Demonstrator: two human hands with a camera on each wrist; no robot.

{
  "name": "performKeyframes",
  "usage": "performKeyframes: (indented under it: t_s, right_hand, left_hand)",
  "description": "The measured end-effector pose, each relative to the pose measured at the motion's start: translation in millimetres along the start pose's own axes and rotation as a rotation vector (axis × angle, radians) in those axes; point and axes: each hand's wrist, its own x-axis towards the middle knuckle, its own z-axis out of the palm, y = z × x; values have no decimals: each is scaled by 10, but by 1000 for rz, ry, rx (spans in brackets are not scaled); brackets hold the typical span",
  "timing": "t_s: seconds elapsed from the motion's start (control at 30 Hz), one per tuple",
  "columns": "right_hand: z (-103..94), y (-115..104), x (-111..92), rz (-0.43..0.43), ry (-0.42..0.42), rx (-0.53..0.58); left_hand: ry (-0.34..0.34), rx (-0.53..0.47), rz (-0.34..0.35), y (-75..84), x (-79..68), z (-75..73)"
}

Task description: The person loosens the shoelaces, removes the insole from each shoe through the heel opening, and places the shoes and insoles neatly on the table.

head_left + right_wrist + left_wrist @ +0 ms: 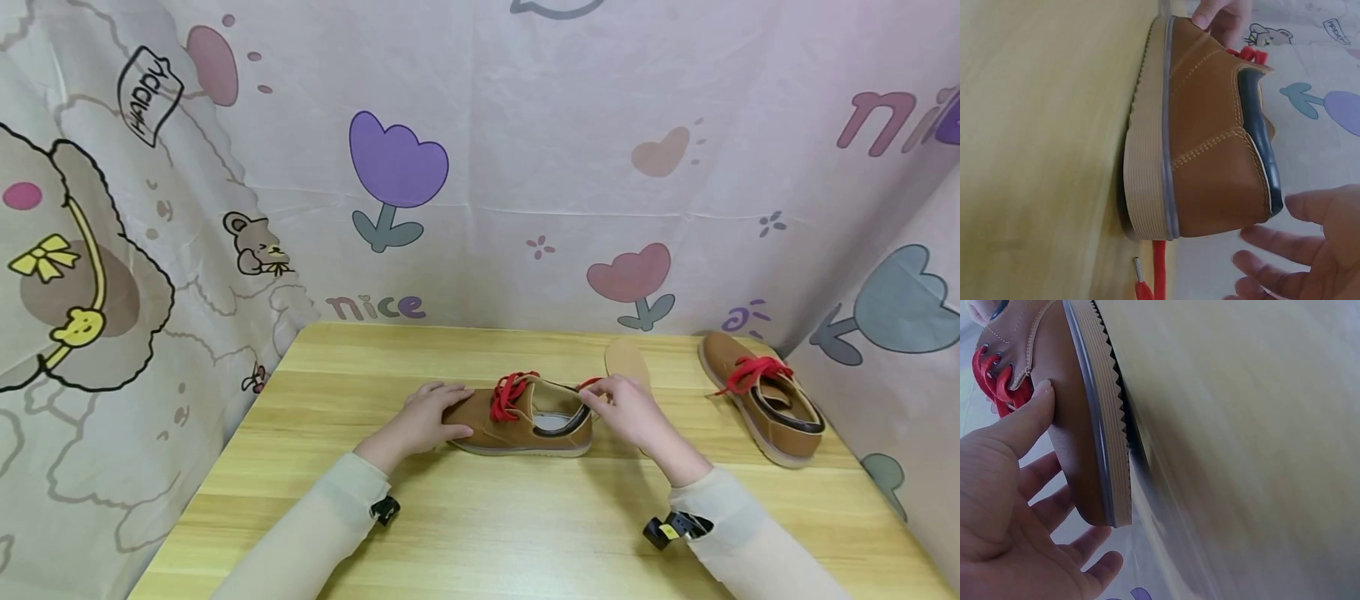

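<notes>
Your left hand (426,418) gripped the toe of the brown shoe (517,435) upright on the bench (487,525); your right hand (628,408) was at its heel, whether pinching or not was unclear.

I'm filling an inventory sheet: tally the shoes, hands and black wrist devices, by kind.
Shoes: 2 (middle shoe, far-right shoe)
Hands: 2 (left hand, right hand)
Black wrist devices: 2 (left device, right device)
Total: 6
</notes>
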Motion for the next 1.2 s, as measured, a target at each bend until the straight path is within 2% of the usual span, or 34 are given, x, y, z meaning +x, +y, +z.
performKeyframes:
  t_s: [0.23,0.47,0.63,0.8,0.97,1.07,1.2]
  right_hand:
    - [12,-8,-43,-38,2,-33]
    - [-9,-85,-138,-47,-28,-82]
    - [2,-160,-244,-50,-53,-121]
    - [-6,-198,-298,-50,-68,-138]
    - [-46,-191,-239,-47,-77,-135]
    - [-63,-183,-146,-82,-52,-120]
    - [-66,-194,-14,-133,-21,-101]
  left_hand:
    - [-13,-7,10,-39,41,6]
    - [-29,6,33,-163,161,-5]
    - [-19,-20,44,-233,242,-31]
    - [20,-25,41,-292,293,-32]
    - [37,-17,-20,-244,196,-51]
    - [25,-14,-46,-154,83,-86]
    - [11,43,-93,-18,-45,-93]
